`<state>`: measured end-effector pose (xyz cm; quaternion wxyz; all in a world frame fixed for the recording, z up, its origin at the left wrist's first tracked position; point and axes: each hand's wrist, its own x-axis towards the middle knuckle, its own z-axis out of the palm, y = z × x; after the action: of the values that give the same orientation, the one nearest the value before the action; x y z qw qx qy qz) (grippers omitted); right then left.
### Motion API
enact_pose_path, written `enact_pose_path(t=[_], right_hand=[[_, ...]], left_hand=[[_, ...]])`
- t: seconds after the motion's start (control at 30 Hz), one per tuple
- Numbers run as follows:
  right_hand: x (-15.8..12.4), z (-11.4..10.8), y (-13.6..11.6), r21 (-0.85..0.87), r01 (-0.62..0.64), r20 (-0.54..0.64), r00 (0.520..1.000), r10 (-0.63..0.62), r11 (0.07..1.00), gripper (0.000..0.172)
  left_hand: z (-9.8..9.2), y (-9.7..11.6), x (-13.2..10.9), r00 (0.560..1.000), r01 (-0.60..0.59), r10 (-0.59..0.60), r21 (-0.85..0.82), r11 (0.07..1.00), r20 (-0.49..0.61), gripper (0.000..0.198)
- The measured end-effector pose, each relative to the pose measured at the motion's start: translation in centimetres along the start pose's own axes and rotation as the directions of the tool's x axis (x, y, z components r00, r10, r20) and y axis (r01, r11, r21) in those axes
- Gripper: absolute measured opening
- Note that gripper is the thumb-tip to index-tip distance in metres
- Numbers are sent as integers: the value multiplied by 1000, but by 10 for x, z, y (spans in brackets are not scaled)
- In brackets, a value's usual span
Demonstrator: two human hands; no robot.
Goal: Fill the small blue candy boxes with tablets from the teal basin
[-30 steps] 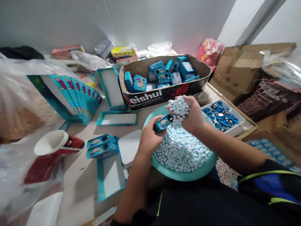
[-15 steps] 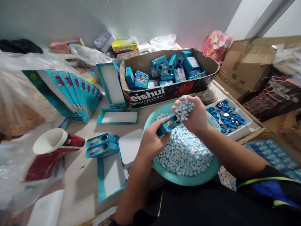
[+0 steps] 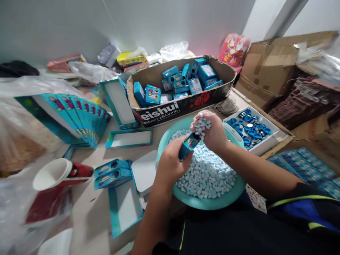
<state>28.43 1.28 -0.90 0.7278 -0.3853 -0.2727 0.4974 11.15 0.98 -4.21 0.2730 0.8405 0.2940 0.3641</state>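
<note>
My left hand (image 3: 172, 159) is closed round a small blue candy tin (image 3: 189, 144), tilted with its dark round opening toward my other hand. Cupped at that opening, my right hand (image 3: 211, 131) holds a heap of pale blue and white candies (image 3: 204, 124), and some touch the mouth of the tin. Both hands are above a turquoise basin (image 3: 207, 204) filled with the same candies. Left of the basin, two similar blue tins (image 3: 113, 173) lie at the end of an open blue display tray (image 3: 117, 212).
A cardboard box (image 3: 183, 106) of blue tins stands behind the basin. Blue caps (image 3: 252, 127) fill a white tray at right. Fanned display boxes (image 3: 77, 117), a flat tray (image 3: 129, 137), a white scale-like device (image 3: 145, 170) and a tipped paper cup (image 3: 63, 173) are at left.
The heap in my right hand has shrunk as candies moved toward the tin's opening. My right hand has come slightly lower and closer to the tin. The whole view has shifted a little.
</note>
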Motion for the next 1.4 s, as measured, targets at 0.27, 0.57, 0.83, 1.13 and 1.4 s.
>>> enact_pose_path(t=[0.27, 0.57, 0.83, 1.13, 1.4], right_hand=[[-3, -1, 6, -14, 106, 72, 992, -105, 994, 15], [-6, 0, 1, -113, 125, 87, 989, -115, 986, 22], [-10, 2, 1, -178, 149, 96, 986, -133, 973, 40], [-7, 4, 3, -231, 152, 161, 980, -116, 961, 56], [-6, -3, 8, -451, 178, 330, 944, -22, 875, 52]], left_hand=[[0, 0, -1, 998, 67, -67, -53, 996, 7, 47], [-2, -3, 0, 999, -37, 38, -59, 998, 29, 50], [1, -3, -3, 1000, 30, -30, -100, 995, -7, 48], [0, -2, -4, 1000, 6, -5, -43, 999, 16, 49], [-1, -2, -3, 992, 118, -116, -63, 991, 39, 36]])
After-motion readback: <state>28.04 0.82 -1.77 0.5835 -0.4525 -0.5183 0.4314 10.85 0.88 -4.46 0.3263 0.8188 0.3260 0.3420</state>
